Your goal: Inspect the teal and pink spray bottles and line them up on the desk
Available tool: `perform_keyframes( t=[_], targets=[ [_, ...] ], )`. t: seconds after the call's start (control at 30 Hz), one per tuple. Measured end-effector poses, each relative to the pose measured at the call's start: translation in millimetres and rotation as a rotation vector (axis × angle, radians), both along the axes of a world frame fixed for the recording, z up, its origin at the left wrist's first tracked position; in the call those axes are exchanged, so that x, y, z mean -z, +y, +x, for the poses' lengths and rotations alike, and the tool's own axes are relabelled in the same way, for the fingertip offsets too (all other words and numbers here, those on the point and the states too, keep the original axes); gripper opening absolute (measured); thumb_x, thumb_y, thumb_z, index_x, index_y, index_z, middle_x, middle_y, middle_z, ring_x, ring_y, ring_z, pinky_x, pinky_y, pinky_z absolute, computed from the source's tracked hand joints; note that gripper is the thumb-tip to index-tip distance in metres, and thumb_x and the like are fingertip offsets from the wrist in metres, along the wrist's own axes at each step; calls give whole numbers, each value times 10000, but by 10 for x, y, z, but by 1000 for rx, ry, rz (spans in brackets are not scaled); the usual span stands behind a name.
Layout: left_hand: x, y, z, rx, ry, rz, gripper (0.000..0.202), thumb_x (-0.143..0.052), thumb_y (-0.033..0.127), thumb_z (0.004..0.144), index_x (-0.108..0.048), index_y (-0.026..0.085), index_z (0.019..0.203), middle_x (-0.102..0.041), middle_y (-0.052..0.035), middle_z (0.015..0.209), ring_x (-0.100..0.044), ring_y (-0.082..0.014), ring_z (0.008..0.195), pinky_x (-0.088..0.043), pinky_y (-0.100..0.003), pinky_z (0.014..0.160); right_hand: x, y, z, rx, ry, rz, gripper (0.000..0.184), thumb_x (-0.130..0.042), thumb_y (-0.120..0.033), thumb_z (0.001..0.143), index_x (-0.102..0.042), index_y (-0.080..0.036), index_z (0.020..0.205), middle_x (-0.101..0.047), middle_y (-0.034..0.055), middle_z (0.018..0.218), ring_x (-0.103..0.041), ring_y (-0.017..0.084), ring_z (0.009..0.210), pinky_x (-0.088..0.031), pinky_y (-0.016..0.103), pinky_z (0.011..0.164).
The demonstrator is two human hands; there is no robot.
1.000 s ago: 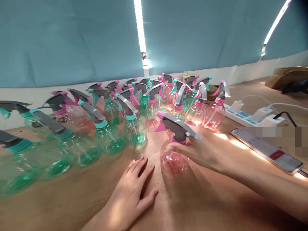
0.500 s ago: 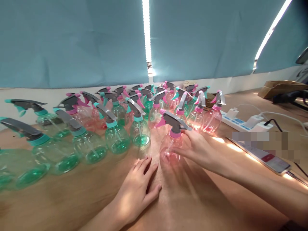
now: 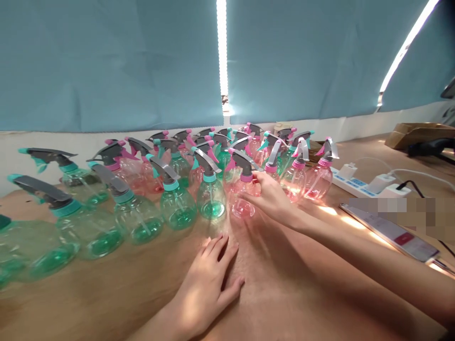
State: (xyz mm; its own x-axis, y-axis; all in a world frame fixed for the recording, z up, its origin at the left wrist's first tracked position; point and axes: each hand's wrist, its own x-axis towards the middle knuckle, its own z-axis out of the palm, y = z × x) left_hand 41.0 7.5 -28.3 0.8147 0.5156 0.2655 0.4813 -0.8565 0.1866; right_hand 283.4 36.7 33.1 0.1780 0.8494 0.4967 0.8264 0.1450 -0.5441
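My right hand [image 3: 268, 194] is closed around a pink spray bottle [image 3: 242, 208] with a grey trigger head and pink collar. That bottle stands upright in the front row, between a green spray bottle [image 3: 212, 201] on its left and other pink ones, such as the spray bottle [image 3: 318, 180] at the right end. Palm down on the table [image 3: 142, 293], my left hand [image 3: 213, 279] lies with its fingers spread, holding nothing. More green bottles with turquoise collars, among them a spray bottle [image 3: 177, 208], line the front left.
Behind the front row stand several more pink and green bottles. To the right lie a white power strip [image 3: 355, 184] with plugged-in chargers, a phone [image 3: 394, 232] with a cable, and a cardboard box [image 3: 408, 135]. A blue-grey curtain [image 3: 142, 66] hangs at the back.
My right hand has carried the pink spray bottle away from me and slightly left, up to the other bottles. The left hand stays flat on the table. The view has shifted slightly.
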Motion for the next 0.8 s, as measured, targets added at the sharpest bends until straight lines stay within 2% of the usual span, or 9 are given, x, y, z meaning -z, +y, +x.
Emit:
perform_keyframes(
  t=[0.33,0.53,0.63,0.8],
  targets=[
    [41,15,-15,-1,-19,10,513,-544,381,913,-481,225,1398,-456,-124,1476,-447,-350,1326,-368,-552,1076,-26,101,-29,-36,22,-11,565,-686,-419,824,-536,-72,1244,-608,210,1218,-568,331,1151,-459,491,964],
    [57,33,-15,7,-27,49,513,-536,389,913,-486,229,1397,-453,-116,1480,-451,-353,1324,-383,-546,1071,-24,126,-30,-43,11,-4,530,-695,-387,825,-557,-64,1221,-634,200,1152,-576,336,1117,-469,503,942],
    [54,33,-15,7,-23,50,501,-530,388,922,-486,238,1398,-456,-109,1479,-453,-349,1324,-381,-544,1073,-4,127,-36,-44,9,0,563,-698,-365,829,-542,-18,1244,-625,218,1178,-576,334,1119,-458,497,971],
    [47,34,-19,8,-18,62,498,-520,387,932,-482,232,1404,-447,-109,1485,-443,-346,1333,-380,-551,1073,9,73,-52,-49,17,5,668,-693,-397,832,-477,-9,1331,-592,228,1265,-540,336,1211,-424,501,1038]
  ],
)
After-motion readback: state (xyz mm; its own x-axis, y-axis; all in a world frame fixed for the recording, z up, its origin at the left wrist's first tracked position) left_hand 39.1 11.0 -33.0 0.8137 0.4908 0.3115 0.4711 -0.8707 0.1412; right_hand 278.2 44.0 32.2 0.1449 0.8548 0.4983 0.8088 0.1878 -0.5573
